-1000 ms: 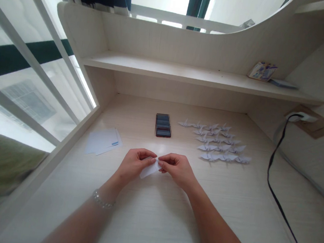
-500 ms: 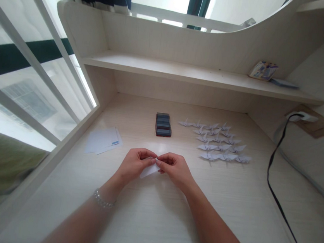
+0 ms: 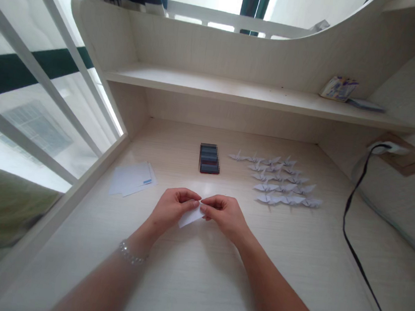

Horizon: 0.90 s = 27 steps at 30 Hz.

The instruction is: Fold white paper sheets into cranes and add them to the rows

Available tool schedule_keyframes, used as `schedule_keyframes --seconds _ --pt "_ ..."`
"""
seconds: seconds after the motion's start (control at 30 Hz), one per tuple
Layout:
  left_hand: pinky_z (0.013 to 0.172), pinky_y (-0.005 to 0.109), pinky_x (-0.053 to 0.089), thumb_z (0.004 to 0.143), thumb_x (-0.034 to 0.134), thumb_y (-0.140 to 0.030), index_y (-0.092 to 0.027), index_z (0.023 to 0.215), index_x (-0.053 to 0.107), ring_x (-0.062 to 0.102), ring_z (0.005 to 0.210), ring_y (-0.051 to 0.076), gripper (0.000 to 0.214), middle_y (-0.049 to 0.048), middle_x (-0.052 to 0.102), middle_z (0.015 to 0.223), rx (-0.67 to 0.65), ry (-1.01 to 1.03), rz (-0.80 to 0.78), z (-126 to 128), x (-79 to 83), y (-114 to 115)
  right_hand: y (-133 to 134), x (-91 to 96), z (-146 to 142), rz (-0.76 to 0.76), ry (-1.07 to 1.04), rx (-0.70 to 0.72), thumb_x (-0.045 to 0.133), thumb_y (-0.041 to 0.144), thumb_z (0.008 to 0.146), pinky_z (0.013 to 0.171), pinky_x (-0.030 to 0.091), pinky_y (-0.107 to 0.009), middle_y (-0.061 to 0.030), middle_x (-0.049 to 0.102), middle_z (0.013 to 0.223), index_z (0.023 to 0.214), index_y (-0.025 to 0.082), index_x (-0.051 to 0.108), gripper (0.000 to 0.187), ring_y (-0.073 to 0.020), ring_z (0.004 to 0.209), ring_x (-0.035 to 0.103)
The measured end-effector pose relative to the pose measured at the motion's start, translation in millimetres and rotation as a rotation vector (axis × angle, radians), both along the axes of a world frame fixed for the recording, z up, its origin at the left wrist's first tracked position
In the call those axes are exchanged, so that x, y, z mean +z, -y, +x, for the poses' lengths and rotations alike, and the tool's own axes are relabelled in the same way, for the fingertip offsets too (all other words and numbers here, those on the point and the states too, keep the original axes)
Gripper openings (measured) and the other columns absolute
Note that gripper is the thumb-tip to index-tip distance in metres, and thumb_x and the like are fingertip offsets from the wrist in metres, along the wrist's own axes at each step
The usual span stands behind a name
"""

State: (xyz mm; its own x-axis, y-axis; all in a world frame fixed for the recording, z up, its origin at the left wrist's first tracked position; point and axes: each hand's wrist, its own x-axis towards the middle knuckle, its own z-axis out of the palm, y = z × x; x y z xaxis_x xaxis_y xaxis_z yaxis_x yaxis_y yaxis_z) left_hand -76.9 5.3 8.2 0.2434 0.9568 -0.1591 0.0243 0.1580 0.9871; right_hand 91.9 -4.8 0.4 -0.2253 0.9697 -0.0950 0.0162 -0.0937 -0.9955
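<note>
A small folded piece of white paper [image 3: 190, 217] is held just above the pale wooden desk [image 3: 194, 274]. My left hand [image 3: 171, 209] pinches its left upper edge with curled fingers; a beaded bracelet sits on that wrist. My right hand [image 3: 223, 214] pinches the paper's top right, thumb and forefinger meeting the left hand's fingertips. Behind and to the right lie several finished white paper cranes [image 3: 279, 181] in rows. A few flat white sheets [image 3: 132, 179] lie to the left.
A dark phone [image 3: 209, 158] lies behind my hands. A black cable [image 3: 355, 242] runs from a wall socket [image 3: 390, 148] down the desk's right side. A shelf [image 3: 252, 95] above carries a small printed packet [image 3: 338, 87]. Window bars stand at the left.
My fingertips have closed in slightly on the paper's top edge and the view has shifted a little; the paper stays in both hands.
</note>
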Motion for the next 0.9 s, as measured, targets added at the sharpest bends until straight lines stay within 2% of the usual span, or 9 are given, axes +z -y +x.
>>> schedule_keyframes --seconds 0.13,0.33,0.5,0.73,0.9 --pt "0.056 0.022 0.043 0.066 0.067 -0.022 -0.013 0.083 0.066 0.059 0.062 0.012 0.019 0.0041 0.067 0.073 0.002 0.062 -0.029 -0.4 0.8 -0.1 0.2 -0.3 -0.8 0.004 0.002 -0.005 0.068 0.027 0.066 0.057 0.049 -0.027 -0.0044 0.066 0.067 0.082 0.012 0.069 0.021 -0.0130 0.058 0.059" --pt "0.053 0.021 0.042 0.072 0.058 -0.021 -0.015 0.097 0.063 0.059 0.060 0.012 0.026 0.0046 0.067 0.076 0.018 0.139 -0.062 -2.0 0.2 -1.2 0.9 -0.3 0.5 -0.010 -0.008 -0.016 0.068 0.027 0.066 0.056 0.050 -0.027 -0.0046 0.067 0.068 0.082 0.013 0.069 0.021 -0.0130 0.057 0.060" --pt "0.056 0.023 0.044 0.071 0.064 -0.029 -0.013 0.097 0.062 0.061 0.065 0.015 0.031 0.0068 0.068 0.078 0.001 0.033 0.027 0.0 -0.2 0.3 -0.2 -3.0 0.5 -0.007 -0.018 -0.020 0.068 0.029 0.067 0.056 0.050 -0.027 -0.0042 0.066 0.068 0.082 0.013 0.069 0.022 -0.0128 0.057 0.060" --pt "0.055 0.024 0.045 0.069 0.066 -0.030 -0.012 0.097 0.060 0.061 0.062 0.015 0.033 0.0071 0.069 0.075 0.010 -0.008 0.016 0.1 -0.7 0.5 -1.2 -4.3 -0.9 -0.056 -0.045 -0.014 0.070 0.032 0.065 0.057 0.051 -0.027 -0.0033 0.066 0.067 0.082 0.013 0.068 0.026 -0.0134 0.058 0.061" --pt "0.058 0.024 0.046 0.064 0.071 -0.029 -0.012 0.093 0.063 0.062 0.067 0.016 0.034 0.0081 0.069 0.081 0.005 -0.044 0.034 0.5 -1.0 0.5 -0.1 -3.2 -1.3 -0.027 -0.040 -0.028 0.071 0.034 0.064 0.057 0.051 -0.027 -0.0036 0.066 0.066 0.081 0.013 0.068 0.027 -0.0137 0.058 0.061"
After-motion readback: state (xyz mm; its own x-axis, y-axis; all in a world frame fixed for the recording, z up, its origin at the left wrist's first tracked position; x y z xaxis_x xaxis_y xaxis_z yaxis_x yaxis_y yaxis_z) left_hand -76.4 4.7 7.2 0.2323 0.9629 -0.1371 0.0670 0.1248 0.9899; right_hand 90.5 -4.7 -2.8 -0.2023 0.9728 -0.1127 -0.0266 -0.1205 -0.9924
